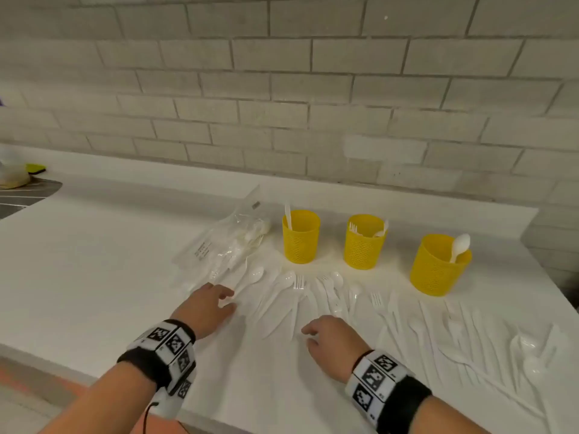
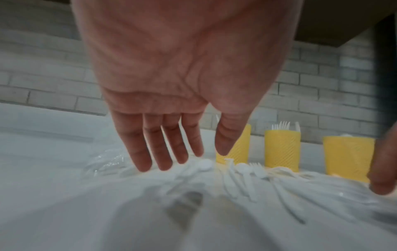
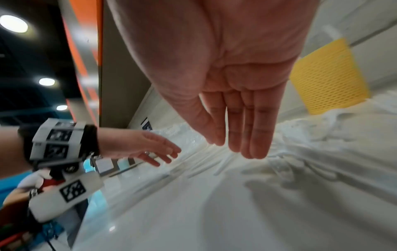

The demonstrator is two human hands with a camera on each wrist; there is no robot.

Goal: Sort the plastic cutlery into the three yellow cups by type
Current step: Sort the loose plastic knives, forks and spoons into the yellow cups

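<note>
Three yellow mesh cups stand in a row on the white counter: the left cup (image 1: pixel 301 236) holds a knife, the middle cup (image 1: pixel 365 241) holds forks and another white piece, the right cup (image 1: pixel 439 264) holds a spoon. White plastic cutlery (image 1: pixel 313 296) lies scattered in front of them and off to the right. My left hand (image 1: pixel 216 303) hovers open just left of the pile, fingers straight (image 2: pixel 163 152), holding nothing. My right hand (image 1: pixel 326 335) hovers open near the pile's front, fingers straight (image 3: pixel 247 135), also holding nothing.
A clear plastic bag (image 1: pixel 228 242) with more cutlery lies left of the cups. A brick wall (image 1: pixel 282 104) backs the counter. A sink edge (image 1: pixel 25 195) sits at the far left. The counter's front edge (image 1: pixel 78 371) runs under my forearms.
</note>
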